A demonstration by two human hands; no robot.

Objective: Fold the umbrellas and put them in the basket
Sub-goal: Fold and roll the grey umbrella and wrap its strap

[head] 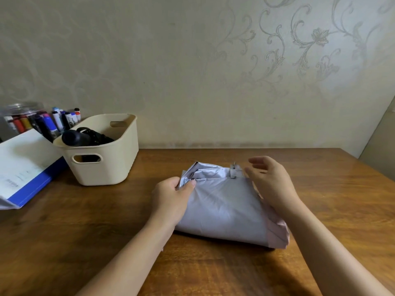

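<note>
Probably the umbrella (224, 201) cloth is soft and slippery; left hand (171, 197) pinches its folds, right hand (271, 180) hovers relaxed near the strap (233, 172).

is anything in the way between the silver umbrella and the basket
Nothing visible: only bare table lies between the silver umbrella and the basket. A black umbrella already lies inside it.

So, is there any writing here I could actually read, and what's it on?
No text here can be read.
Sheet on the blue folder: faint printed lines, too blurred to read.
Markers: labels too small to read.
Basket and grey umbrella: no writing visible.
</note>
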